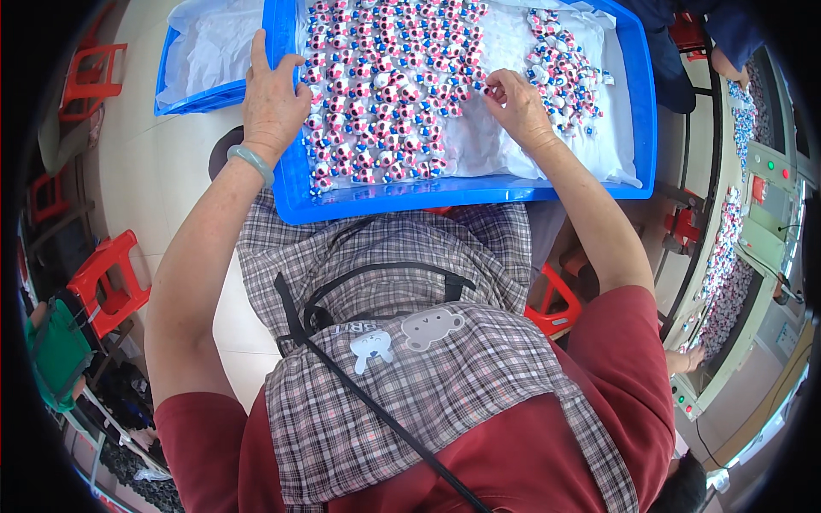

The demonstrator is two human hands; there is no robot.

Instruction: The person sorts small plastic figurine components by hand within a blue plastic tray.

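A blue plastic bin (359, 203) lined with white sheeting (492, 141) lies in front of me. Rows of small white, pink and blue figurines (386, 111) fill its left part, standing close together. A looser heap of the same figurines (564, 73) lies on the right. My left hand (272, 101) rests at the bin's left rim, fingers spread, with nothing in it. My right hand (520, 107) is over the gap between rows and heap. Its thumb and fingertips pinch a small figurine (484, 89) at the right edge of the rows, partly hidden by the fingers.
A second blue bin (197, 101) with white lining adjoins at the upper left. Red stools (111, 282) stand on the floor at left. On the right, a conveyor table (705, 282) carries many small pieces, and another person's hand (687, 359) reaches onto it. Another person's arm (731, 64) is farther up.
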